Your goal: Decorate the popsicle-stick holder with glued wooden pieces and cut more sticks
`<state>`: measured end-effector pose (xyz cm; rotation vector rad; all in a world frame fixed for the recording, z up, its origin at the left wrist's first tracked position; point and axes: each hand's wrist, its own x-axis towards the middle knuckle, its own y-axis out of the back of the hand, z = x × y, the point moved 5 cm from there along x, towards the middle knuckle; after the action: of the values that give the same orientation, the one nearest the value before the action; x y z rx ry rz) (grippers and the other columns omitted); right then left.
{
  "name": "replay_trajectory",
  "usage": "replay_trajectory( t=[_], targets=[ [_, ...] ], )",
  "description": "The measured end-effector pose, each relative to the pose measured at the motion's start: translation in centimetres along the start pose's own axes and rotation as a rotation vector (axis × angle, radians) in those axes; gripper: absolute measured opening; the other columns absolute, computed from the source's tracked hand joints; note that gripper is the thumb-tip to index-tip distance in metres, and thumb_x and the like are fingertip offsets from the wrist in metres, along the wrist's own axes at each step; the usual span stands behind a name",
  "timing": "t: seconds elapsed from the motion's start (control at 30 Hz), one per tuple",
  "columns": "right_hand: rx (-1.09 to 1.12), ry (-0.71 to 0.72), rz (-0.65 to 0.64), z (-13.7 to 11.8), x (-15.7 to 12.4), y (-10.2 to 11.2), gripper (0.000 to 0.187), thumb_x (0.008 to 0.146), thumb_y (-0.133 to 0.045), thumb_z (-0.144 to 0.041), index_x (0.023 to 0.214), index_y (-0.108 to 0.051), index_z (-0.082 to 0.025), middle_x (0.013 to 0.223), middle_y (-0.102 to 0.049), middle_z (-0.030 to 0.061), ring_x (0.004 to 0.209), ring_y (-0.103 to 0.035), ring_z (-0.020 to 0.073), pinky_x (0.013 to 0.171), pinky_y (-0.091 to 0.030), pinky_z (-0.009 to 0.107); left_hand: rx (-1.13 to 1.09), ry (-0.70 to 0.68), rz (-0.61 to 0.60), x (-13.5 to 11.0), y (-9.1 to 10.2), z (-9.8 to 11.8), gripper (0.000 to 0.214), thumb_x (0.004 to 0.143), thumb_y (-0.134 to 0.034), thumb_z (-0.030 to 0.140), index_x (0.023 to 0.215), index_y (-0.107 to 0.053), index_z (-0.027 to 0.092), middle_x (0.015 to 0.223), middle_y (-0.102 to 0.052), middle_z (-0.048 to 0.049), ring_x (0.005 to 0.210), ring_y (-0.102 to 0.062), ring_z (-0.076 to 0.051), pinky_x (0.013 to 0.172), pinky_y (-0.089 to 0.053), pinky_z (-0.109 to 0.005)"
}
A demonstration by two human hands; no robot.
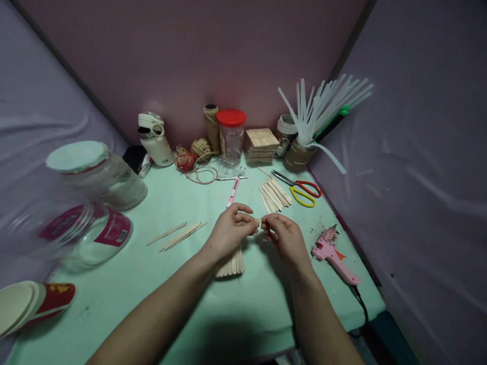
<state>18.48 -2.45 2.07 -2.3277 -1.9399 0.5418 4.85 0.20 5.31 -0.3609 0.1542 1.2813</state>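
My left hand and my right hand meet over the middle of the pale green table. Both are closed in a pinch on one small piece of wooden stick, whose pale end shows between the fingertips. Under my left wrist lies a flat panel of joined wooden sticks, partly hidden by the hand. A loose pile of wooden sticks lies just beyond my hands.
A pink glue gun lies right of my right hand, red-and-yellow scissors behind it. Three loose sticks lie to the left. Plastic jars, a pink knife, twine, a red-lidded jar, stacked sticks and glue rods line the edges.
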Motion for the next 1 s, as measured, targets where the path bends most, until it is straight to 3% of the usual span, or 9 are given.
replay_trajectory(
  t=[0.2,0.33,0.43,0.6,0.7,0.87,1.0],
  targets=[
    [-0.091,0.062,0.010,-0.1,0.1,0.1,0.017,0.070,-0.073,-0.033,0.068,-0.066,-0.018,0.061,-0.056,-0.0027,0.055,-0.045,0.0094,0.053,-0.035,0.023,0.073,-0.089,-0.010,-0.3,-0.2,0.3,0.020,0.068,-0.071,0.022,0.080,-0.058,0.015,0.065,-0.062,0.0015,0.062,-0.061,-0.011,0.064,-0.047,-0.024],
    [0.097,0.153,0.263,-1.6,-0.2,1.6,0.016,0.067,-0.073,-0.032,0.066,-0.063,-0.019,0.063,-0.054,-0.0039,0.058,-0.046,0.0089,0.055,-0.038,0.022,0.261,-0.163,-0.047,0.9,0.4,1.6,0.011,0.071,-0.066,0.024,0.079,-0.062,0.016,0.068,-0.063,0.0001,0.064,-0.062,-0.013,0.064,-0.047,-0.025],
    [0.258,0.211,0.387,-2.7,-0.5,2.6,0.017,0.065,-0.074,-0.031,0.066,-0.061,-0.020,0.062,-0.053,-0.0047,0.057,-0.046,0.0080,0.055,-0.039,0.021,0.603,-0.263,-0.170,3.1,0.0,2.8,0.007,0.072,-0.060,0.020,0.078,-0.065,0.018,0.069,-0.064,0.0002,0.065,-0.060,-0.014,0.063,-0.044,-0.024],
    [0.330,0.248,0.378,-3.2,-0.6,3.1,0.017,0.065,-0.075,-0.029,0.068,-0.061,-0.019,0.061,-0.053,-0.0049,0.057,-0.046,0.0071,0.055,-0.039,0.020,1.237,-0.272,-0.474,7.1,-3.0,1.9,0.016,0.063,-0.057,0.006,0.064,-0.066,0.019,0.064,-0.064,0.0003,0.060,-0.053,-0.014,0.056,-0.035,-0.024],
    [0.335,0.246,0.371,-3.2,-0.6,3.2,0.016,0.067,-0.074,-0.029,0.069,-0.062,-0.019,0.061,-0.054,-0.0046,0.057,-0.046,0.0070,0.055,-0.039,0.020,1.353,-0.244,-0.542,8.3,-4.6,0.9,0.018,0.058,-0.058,0.002,0.057,-0.066,0.018,0.061,-0.065,-0.0008,0.057,-0.053,-0.015,0.055,-0.033,-0.025],
    [0.328,0.253,0.357,-3.3,-0.7,3.2,0.015,0.068,-0.072,-0.030,0.068,-0.061,-0.019,0.060,-0.054,-0.0038,0.055,-0.045,0.0077,0.053,-0.037,0.022,1.451,-0.281,-0.543,7.5,-5.5,0.5,0.016,0.065,-0.057,0.006,0.060,-0.067,0.018,0.067,-0.068,-0.0064,0.065,-0.058,-0.020,0.061,-0.036,-0.028],
    [0.299,0.248,0.333,-3.4,-0.9,3.1,0.014,0.069,-0.071,-0.030,0.069,-0.061,-0.020,0.061,-0.052,-0.0039,0.056,-0.044,0.0084,0.053,-0.037,0.023,1.634,-0.250,-0.648,5.8,-5.5,-0.5,0.016,0.070,-0.056,0.009,0.066,-0.069,0.017,0.074,-0.071,-0.0104,0.071,-0.063,-0.023,0.063,-0.040,-0.029]
  ],
)
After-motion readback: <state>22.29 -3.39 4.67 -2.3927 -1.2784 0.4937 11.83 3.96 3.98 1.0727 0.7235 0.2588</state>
